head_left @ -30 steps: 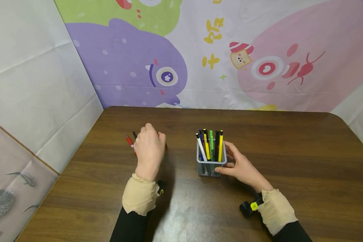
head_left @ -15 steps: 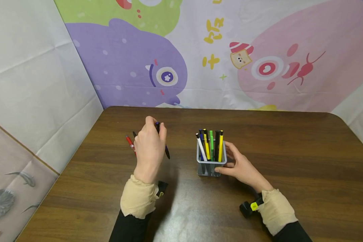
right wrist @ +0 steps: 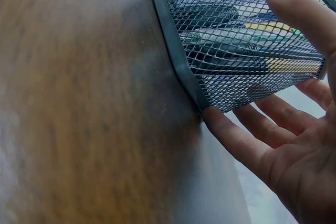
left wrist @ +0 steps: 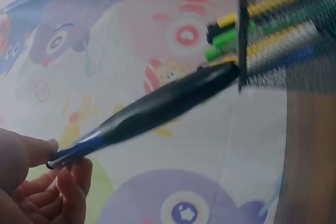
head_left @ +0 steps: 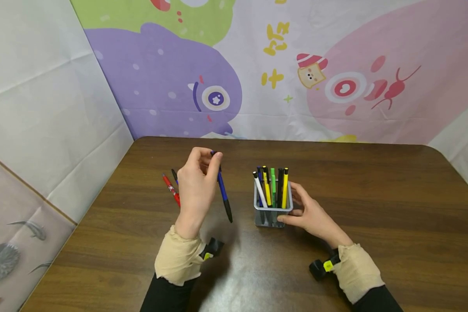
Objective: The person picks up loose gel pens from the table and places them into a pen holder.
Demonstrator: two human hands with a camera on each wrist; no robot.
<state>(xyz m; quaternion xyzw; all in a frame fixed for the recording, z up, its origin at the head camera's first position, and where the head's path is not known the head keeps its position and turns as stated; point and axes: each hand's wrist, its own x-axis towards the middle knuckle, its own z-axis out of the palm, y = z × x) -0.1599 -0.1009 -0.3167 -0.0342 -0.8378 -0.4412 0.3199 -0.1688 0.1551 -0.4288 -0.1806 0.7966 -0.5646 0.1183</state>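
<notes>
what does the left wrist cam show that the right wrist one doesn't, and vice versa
Only the left wrist view shows the left hand, pinching one end of a blue and black pen, and a purple creature print. Only the right wrist view shows the right hand, holding the mesh holder, and that holder's dark bottom edge. Both show the mesh holder, pens in it and part of the table.

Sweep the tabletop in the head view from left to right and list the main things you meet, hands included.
Red pen, left hand, blue-and-black pen, mesh pen holder, right hand.
</notes>
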